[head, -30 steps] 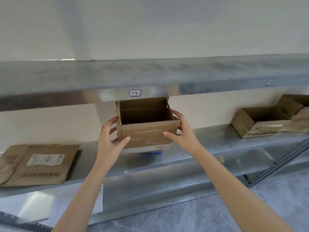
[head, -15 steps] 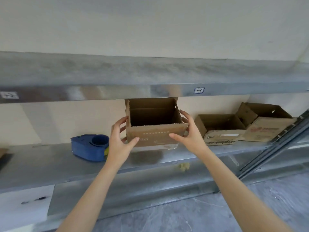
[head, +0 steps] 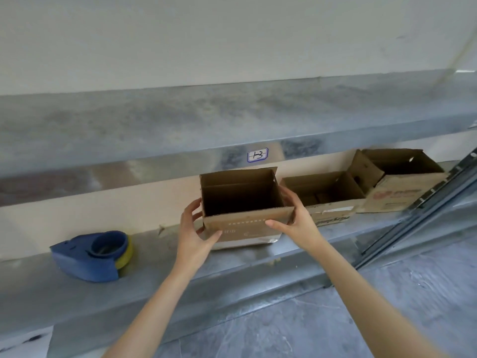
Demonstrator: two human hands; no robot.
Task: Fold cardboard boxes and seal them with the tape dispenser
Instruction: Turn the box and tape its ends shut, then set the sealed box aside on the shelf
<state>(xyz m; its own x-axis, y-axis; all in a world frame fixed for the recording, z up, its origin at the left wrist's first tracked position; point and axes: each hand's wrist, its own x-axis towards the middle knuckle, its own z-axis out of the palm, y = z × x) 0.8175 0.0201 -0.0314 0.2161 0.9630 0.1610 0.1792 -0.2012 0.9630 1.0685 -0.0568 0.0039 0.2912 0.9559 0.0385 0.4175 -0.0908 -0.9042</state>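
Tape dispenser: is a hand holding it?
No, the tape dispenser lies alone on the shelf; the left hand and right hand hold the box.

Pale wall (head: 232,34) high above left hand (head: 192,241) and right hand (head: 296,226). Upper metal shelf (head: 154,120) just above hands: dull grey, mottled top, shiny front edge. Small handwritten label (head: 257,154), blue border, on that edge, directly above hands. Lower metal shelf (head: 38,293) under hands, running off both ways. Cream wall strip (head: 103,210) between shelves, left of left hand. Grey veined floor (head: 438,293) below right hand. Slanted metal rail (head: 426,210) well right of right hand. Light soft, even.
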